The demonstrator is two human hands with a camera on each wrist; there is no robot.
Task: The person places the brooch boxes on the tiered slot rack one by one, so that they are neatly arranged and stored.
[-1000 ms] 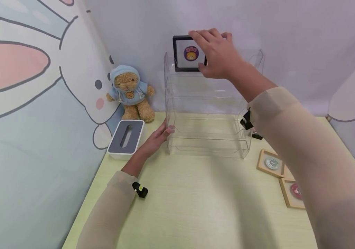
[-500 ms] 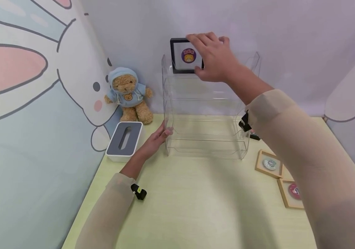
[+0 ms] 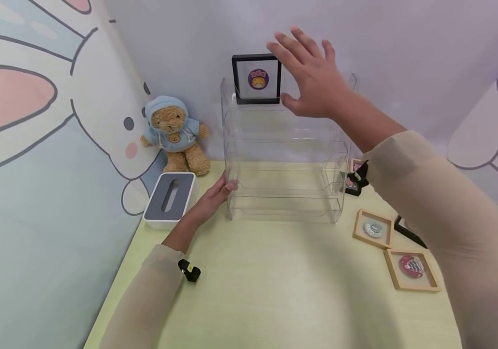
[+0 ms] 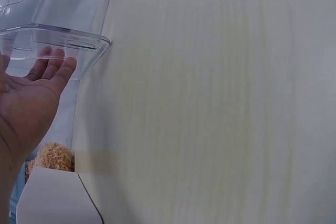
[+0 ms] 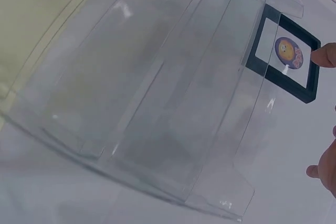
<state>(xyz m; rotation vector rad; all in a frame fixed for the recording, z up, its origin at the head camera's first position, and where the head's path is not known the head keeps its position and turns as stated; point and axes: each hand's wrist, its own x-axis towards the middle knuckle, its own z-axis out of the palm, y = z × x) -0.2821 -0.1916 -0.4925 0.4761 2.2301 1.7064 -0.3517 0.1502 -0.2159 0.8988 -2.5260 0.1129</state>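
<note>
Black frame [image 3: 256,79], a round purple badge [image 5: 289,53] at its centre, stands upright on the top tier of a clear rack [image 3: 283,202], toward the rack's left end. Just beside it we see a person's right hand [image 3: 314,80], fingers spread wide and gripping nothing; its thumb is close to the frame's right edge, and we cannot tell whether the two touch. Lower down, we find the left hand [image 3: 214,196] resting against the rack's left side, its fingers loosely extended. Near that hand sits a tissue box [image 3: 170,198] with a grey top, and behind the box we spot a teddy bear [image 3: 174,135] in a blue hoodie. To the rack's right, we count two wooden frames [image 3: 373,229] lying on the pale table [image 3: 253,281], near a dark frame [image 3: 409,232] partly hidden by the right sleeve [image 3: 445,213].
</note>
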